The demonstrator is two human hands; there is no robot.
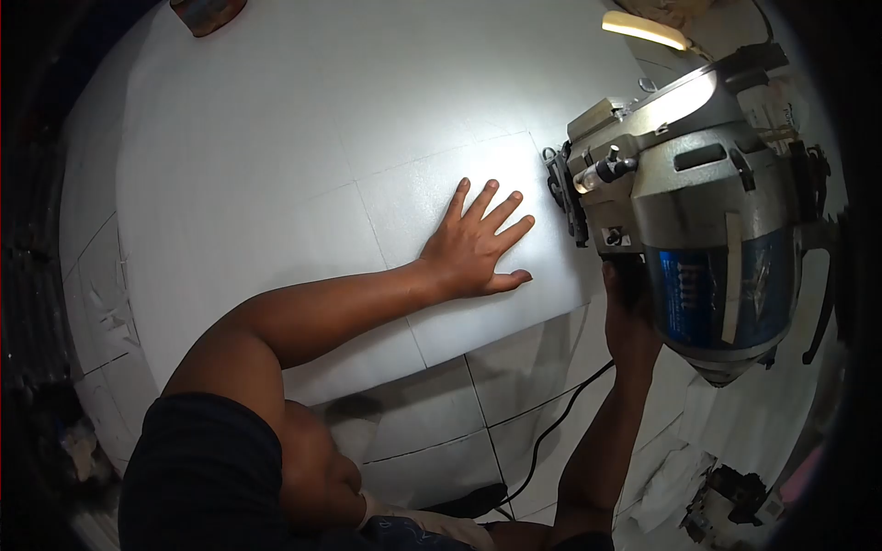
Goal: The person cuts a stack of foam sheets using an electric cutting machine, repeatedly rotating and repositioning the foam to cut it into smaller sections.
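Note:
My left hand [473,243] lies flat on a large white sheet [248,174], its fingers spread and nothing held. Thin straight lines cross the sheet around it. To the right stands a cloth cutting machine [694,197] with a grey metal housing and a blue label round its rounded motor. My right hand [629,317] grips it low on its near side; most of those fingers are hidden behind the machine. The front of the machine, with its black fittings [567,197], is at the sheet's right side, a short way from my left fingertips. Its blade cannot be seen.
A black cable [542,436] curves over the tiled floor [432,413] below the sheet's near edge. A lit yellowish strip [643,29] is at the upper right. A dark container [207,14] stands at the far left, and dark machine parts [730,500] lie at the lower right.

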